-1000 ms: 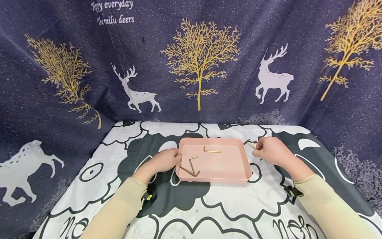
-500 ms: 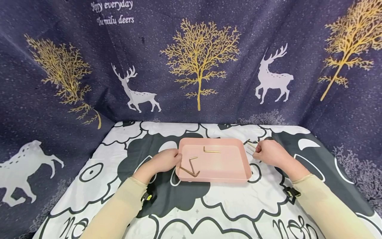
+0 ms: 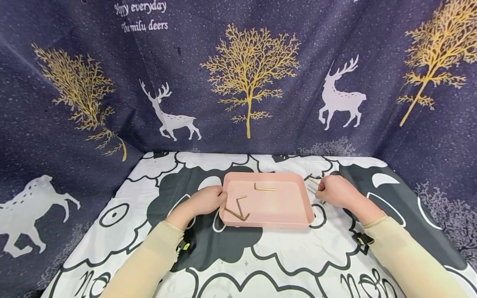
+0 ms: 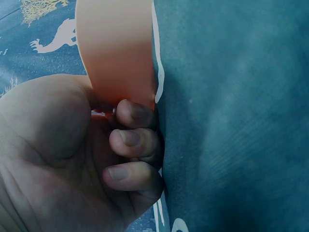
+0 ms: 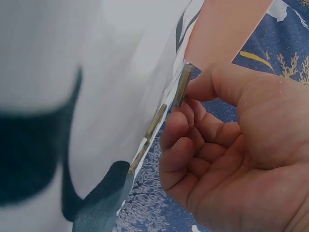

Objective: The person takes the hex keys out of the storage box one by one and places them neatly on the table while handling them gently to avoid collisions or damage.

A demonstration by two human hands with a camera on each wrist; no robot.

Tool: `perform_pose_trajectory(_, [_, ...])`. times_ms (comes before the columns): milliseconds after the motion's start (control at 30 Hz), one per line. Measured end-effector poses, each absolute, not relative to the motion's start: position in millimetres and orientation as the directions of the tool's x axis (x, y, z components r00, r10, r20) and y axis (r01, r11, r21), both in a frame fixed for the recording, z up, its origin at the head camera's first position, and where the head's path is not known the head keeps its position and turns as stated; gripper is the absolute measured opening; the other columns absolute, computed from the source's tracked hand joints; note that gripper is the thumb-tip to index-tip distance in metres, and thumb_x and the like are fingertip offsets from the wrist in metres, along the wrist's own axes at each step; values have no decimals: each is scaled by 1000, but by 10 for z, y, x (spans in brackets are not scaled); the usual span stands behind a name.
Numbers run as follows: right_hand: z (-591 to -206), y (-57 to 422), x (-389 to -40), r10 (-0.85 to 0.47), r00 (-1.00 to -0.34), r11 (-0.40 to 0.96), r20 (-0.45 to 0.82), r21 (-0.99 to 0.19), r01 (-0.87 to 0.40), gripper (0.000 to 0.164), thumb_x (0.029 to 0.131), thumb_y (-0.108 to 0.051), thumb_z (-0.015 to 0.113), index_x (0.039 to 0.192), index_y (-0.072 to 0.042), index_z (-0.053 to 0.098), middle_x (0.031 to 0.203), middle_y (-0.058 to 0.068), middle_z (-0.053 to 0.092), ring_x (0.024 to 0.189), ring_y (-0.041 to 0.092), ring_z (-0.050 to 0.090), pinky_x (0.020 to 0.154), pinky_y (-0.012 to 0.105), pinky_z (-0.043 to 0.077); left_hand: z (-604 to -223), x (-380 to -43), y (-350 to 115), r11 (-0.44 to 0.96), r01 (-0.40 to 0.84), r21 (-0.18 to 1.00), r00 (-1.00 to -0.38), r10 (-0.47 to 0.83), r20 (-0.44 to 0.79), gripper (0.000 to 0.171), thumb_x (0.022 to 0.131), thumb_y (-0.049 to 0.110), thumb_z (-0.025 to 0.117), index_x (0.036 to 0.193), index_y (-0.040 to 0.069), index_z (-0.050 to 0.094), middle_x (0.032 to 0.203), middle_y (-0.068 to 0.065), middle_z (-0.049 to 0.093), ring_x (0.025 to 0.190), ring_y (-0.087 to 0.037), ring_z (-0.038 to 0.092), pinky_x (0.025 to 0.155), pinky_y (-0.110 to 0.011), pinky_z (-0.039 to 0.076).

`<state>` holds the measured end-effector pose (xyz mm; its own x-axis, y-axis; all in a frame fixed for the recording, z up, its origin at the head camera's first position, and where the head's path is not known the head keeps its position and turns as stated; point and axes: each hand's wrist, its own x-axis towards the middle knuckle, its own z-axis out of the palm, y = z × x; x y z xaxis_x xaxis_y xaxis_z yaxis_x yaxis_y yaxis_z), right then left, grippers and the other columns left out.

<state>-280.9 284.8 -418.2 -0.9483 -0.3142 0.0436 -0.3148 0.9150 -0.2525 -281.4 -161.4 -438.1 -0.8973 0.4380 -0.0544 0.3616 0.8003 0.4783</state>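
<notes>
My left hand (image 3: 205, 200) grips the left wall of a shallow pink tray (image 3: 275, 224), its fingers (image 4: 133, 176) curled by the wall in the left wrist view. Inside the tray lie three brass-coloured hex keys, including one (image 3: 265, 189) toward the back and a thicker one (image 3: 234, 214) at the front left. Just right of the tray, my right hand (image 3: 337, 191) pinches a hex key (image 5: 182, 86) between thumb and fingers, close over the cloth. Beside it another hex key (image 5: 155, 121) lies on the cloth, partly hidden by the hand in the head view.
A cloth (image 3: 290, 252) printed with black and white sheep covers the table. Behind it hangs a dark blue curtain (image 3: 220, 103) with golden trees and white deer, which also closes in both sides.
My right hand has shifted slightly toward me. The hex key it pinches now shows apart from the one lying behind it. The left hand and tray have stayed still.
</notes>
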Motion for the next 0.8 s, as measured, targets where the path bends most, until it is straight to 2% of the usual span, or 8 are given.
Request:
perform_pose_trajectory(467, [-4178, 2815, -2840, -306, -951, 919, -54, -277, -280, 15, 94, -16, 76, 79, -14, 74, 70, -5, 66, 64, 16, 57, 66, 40, 50, -4361, -2801, -1611, 811, 351, 468, -904, 424, -57, 38, 116, 22, 44, 84, 14, 61, 77, -2, 56, 68, -19, 53, 69, -37, 44])
perform_pose_trajectory(800, [-4274, 2875, -2967, -339, -939, 909, -63, -279, -310, 16, 95, -19, 76, 79, -16, 76, 72, -6, 67, 65, 15, 60, 67, 41, 53, -4379, -2807, -1612, 812, 353, 464, -904, 425, -55, 39, 116, 22, 43, 82, 14, 61, 76, -2, 56, 67, -19, 52, 69, -37, 44])
